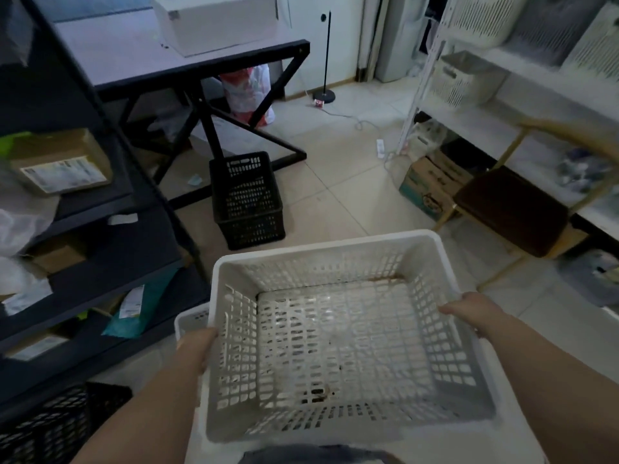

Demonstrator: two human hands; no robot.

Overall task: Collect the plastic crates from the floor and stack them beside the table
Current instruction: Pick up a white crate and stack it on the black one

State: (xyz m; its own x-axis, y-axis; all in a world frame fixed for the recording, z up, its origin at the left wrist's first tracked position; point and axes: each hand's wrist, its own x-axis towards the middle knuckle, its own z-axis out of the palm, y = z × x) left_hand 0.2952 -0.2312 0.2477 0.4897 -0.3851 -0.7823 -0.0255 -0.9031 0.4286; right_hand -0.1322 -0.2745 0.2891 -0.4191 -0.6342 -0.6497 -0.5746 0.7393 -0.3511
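I carry a white slotted plastic crate (pixel 335 336) in front of me, lifted off the floor. My left hand (pixel 197 348) grips its left rim and my right hand (pixel 469 311) grips its right rim. A corner of another white crate (pixel 189 321) shows just under the left side. A black slotted crate (pixel 246 199) stands on the tiled floor ahead, right beside the black-framed table (pixel 187 61). Part of another black crate (pixel 50 426) shows at the bottom left.
A dark shelf unit (pixel 83 229) with boxes and bags lines the left. A white rack (pixel 502 105) with baskets fills the right, with a brown-seated stool (pixel 512 209) and a cardboard box (pixel 432 185) before it. Cables (pixel 355 120) and a lamp stand (pixel 324 93) lie further off.
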